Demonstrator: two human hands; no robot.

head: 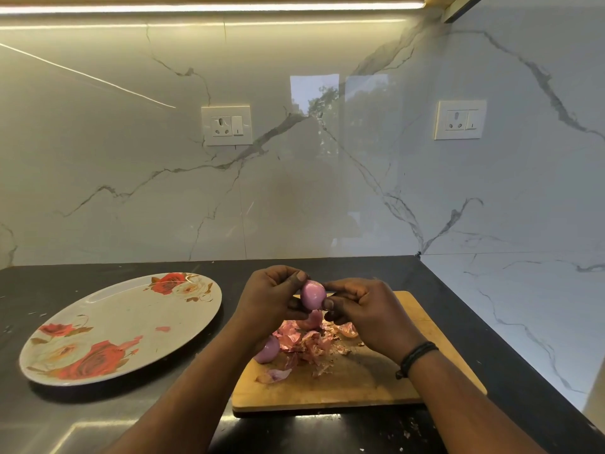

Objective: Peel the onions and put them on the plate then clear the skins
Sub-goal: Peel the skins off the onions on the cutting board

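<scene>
Bare forearms, black band (pixel 415 358) on right wrist

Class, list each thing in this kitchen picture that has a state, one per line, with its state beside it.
Held onion: peeled, pinched between both hands above the board.
Left hand: fingers curled round the onion.
Right hand: fingers pinching the onion.
Onion on the board: peeled, lying at the board's left edge.
Skins: loose, heaped on the board.
Cutting board: flat on the counter, littered.
Plate: holds no onions, a few skin scraps.

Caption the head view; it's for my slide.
Both hands peel an onion above the skin-strewn cutting board.
</scene>
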